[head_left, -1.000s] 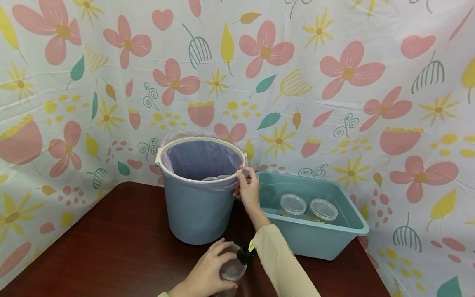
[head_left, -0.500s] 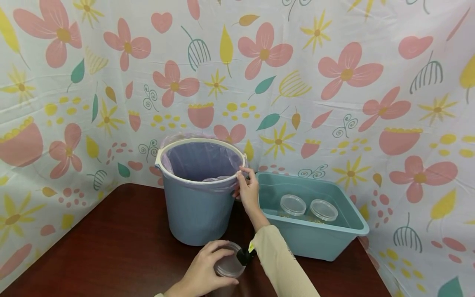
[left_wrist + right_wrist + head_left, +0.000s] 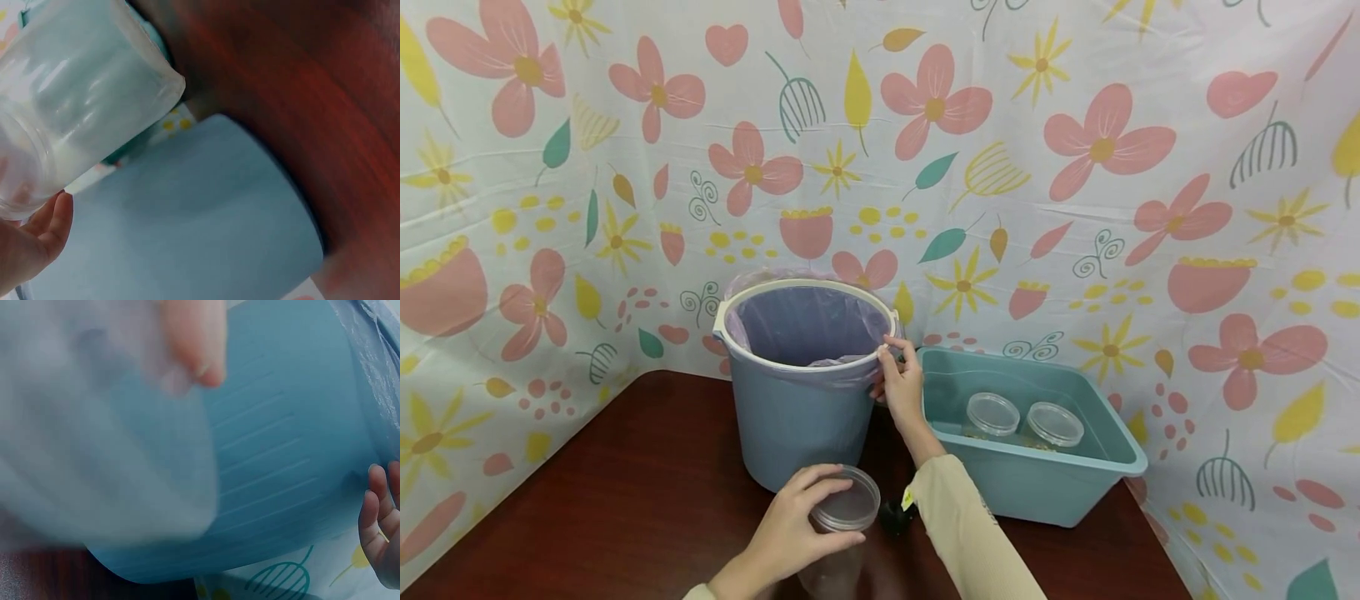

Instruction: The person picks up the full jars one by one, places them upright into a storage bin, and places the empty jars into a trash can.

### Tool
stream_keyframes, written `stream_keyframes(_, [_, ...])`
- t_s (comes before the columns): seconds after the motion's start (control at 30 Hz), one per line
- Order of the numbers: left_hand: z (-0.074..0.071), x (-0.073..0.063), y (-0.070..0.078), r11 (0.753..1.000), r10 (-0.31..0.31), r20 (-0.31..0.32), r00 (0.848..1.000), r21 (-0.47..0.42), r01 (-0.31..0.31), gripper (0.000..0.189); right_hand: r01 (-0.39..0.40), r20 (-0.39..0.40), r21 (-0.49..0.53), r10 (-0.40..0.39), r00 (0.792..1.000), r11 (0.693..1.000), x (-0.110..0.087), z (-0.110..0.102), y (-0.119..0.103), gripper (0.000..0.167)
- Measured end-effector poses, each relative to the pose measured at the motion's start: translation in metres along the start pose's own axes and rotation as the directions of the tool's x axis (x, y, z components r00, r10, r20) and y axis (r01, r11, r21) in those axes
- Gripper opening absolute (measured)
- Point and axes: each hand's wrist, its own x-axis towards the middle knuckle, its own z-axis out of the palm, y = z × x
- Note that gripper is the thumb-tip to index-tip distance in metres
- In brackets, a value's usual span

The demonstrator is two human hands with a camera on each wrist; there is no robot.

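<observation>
A blue trash can (image 3: 805, 417) with a white rim stands on the table, lined with a thin lilac plastic bag (image 3: 812, 321). My right hand (image 3: 902, 383) pinches the rim on its right side, the thumb in front. In front of the can, my left hand (image 3: 790, 521) grips a clear plastic jar (image 3: 838, 521) near its round top. The left wrist view has the jar (image 3: 94, 94) large and close, with a few fingers (image 3: 59, 219) at its end. In the right wrist view the jar (image 3: 125, 462) is blurred and hides part of the can (image 3: 262, 444).
To the right of the can stands a teal plastic tub (image 3: 1022, 487). Two clear lidded jars (image 3: 992, 412) are inside it. A black wrist camera (image 3: 895, 517) hangs below the right sleeve. Floral cloth (image 3: 970, 192) covers the walls behind the dark wooden table (image 3: 625, 500).
My left hand has moved left and slightly up with the jar, out from beside the right wrist camera. The right hand stays at the trash can's rim.
</observation>
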Motion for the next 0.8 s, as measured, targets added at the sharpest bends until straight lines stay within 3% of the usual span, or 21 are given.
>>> stream_keyframes(0.4, [-0.017, 0.008, -0.005, 0.997, 0.029, -0.055, 0.998, 0.071, -0.026, 0.050, 0.035, -0.021, -0.028, -0.036, 0.999, 0.999, 0.003, 0.002, 0.009, 0.024])
stream_keyframes(0.8, [-0.037, 0.025, -0.001, 0.998, 0.026, -0.065, 0.998, 0.067, -0.021, 0.052, 0.034, -0.022, -0.013, -0.035, 0.999, 0.999, 0.004, 0.002, 0.009, 0.024])
